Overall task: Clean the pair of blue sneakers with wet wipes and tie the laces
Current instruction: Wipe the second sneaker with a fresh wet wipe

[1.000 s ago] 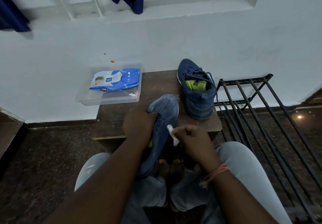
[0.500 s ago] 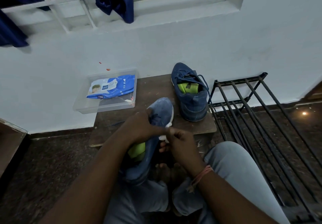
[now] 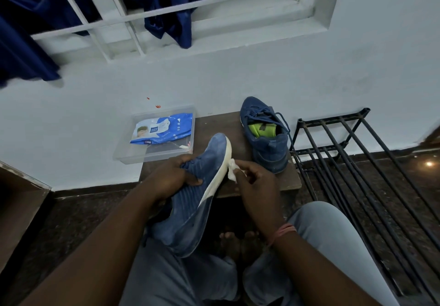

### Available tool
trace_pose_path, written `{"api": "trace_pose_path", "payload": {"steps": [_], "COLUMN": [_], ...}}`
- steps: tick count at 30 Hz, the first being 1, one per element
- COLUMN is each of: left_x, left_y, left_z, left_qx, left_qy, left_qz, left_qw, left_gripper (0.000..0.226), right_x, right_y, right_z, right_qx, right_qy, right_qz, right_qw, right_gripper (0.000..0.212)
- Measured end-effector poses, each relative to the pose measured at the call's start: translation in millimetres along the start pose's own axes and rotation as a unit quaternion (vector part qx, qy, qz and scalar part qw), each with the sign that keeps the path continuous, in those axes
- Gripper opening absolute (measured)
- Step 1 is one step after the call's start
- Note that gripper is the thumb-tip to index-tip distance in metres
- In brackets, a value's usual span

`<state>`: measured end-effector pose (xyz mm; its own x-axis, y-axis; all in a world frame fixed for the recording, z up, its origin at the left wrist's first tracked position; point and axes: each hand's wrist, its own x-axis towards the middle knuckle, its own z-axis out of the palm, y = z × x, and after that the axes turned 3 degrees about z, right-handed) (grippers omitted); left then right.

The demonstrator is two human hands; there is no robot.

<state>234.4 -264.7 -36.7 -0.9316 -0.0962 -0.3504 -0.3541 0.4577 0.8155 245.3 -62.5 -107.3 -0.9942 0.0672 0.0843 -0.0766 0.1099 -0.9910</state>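
Note:
My left hand point(image 3: 170, 178) grips one blue sneaker point(image 3: 197, 196) by its upper, holding it over my lap, tipped on its side with the toe pointing away and the white sole edge turned to the right. My right hand point(image 3: 256, 182) pinches a crumpled white wet wipe point(image 3: 232, 171) against that white sole edge. The second blue sneaker point(image 3: 264, 134) stands upright on the low wooden stool point(image 3: 292, 182), its laces loose and its green insole showing. A blue pack of wet wipes point(image 3: 162, 130) lies in a clear plastic tray point(image 3: 133, 157) on the stool's left end.
A black metal rack point(image 3: 352, 163) stands right of the stool against the white wall. My knees in grey trousers point(image 3: 333, 239) and my bare feet are below. Dark blue cloth point(image 3: 171, 8) hangs from the window grille above. A wooden edge point(image 3: 19, 201) is at far left.
The sneaker has been turned in my left hand so the white sole edge faces right. My right hand with the wipe has come up onto that edge. The camera tilted up slightly.

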Motion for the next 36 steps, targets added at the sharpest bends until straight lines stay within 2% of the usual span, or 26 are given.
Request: {"api": "trace_pose_path", "payload": {"steps": [2,4,6,8,11,14,16,19,21,23,26,29,33,36], "left_x": [-4.2,-3.8,-2.1,-0.7,4.9,13.8,16.8,19.2,20.9,19.9,19.2,20.2,23.3,22.4], "left_y": [-1.9,-4.6,-2.2,-0.5,-2.7,-4.1,-4.5,-5.9,-6.3,-7.6,-14.6,-17.1,-10.0,-8.1], "left_z": [0.3,1.5,2.4,5.6,13.0,15.9,15.7,13.7,13.0,13.0,13.8,17.2,23.4,25.8], "left_qx": [0.012,0.030,0.081,0.132,0.156,0.165,0.165,0.166,0.167,0.152,0.095,0.104,0.171,0.187], "left_qy": [0.005,-0.019,-0.038,-0.042,-0.045,-0.055,-0.064,-0.060,-0.056,-0.049,-0.036,-0.037,-0.043,-0.031], "left_qz": [0.020,0.039,0.064,0.107,0.142,0.143,0.144,0.140,0.142,0.140,0.122,0.131,0.143,0.144], "left_qw": [1.000,0.999,0.994,0.984,0.976,0.974,0.974,0.974,0.974,0.977,0.987,0.985,0.974,0.971], "left_gripper": [0.052,0.068,0.082,0.086,0.081,0.077,0.078,0.078,0.078,0.077,0.078,0.081,0.081,0.079], "right_x": [12.3,28.2,43.3,47.6,34.2,8.1,5.9,36.7,65.0,72.7,40.7,27.4,72.8,69.2], "right_y": [-2.0,-7.2,-7.9,-4.5,2.4,4.4,3.3,2.4,1.9,-0.6,-8.5,-4.0,-0.9,0.8], "right_z": [8.3,16.4,22.6,27.2,27.6,32.7,35.3,35.0,31.7,29.0,28.5,31.5,32.4,32.4], "right_qx": [-0.073,-0.120,-0.166,-0.218,-0.214,-0.229,-0.209,-0.225,-0.268,-0.287,-0.264,-0.327,-0.361,-0.383], "right_qy": [0.028,0.046,0.032,0.019,0.005,-0.033,-0.032,-0.001,0.007,0.000,-0.065,-0.117,-0.053,-0.050], "right_qz": [-0.029,-0.042,-0.063,-0.084,-0.059,-0.070,-0.060,-0.020,0.001,-0.009,-0.029,-0.060,-0.023,-0.015], "right_qw": [0.996,0.991,0.984,0.972,0.975,0.970,0.976,0.974,0.963,0.958,0.962,0.936,0.931,0.922], "right_gripper": [0.016,0.014,0.014,0.015,0.020,0.024,0.026,0.031,0.026,0.024,0.034,0.027,0.021,0.022]}}
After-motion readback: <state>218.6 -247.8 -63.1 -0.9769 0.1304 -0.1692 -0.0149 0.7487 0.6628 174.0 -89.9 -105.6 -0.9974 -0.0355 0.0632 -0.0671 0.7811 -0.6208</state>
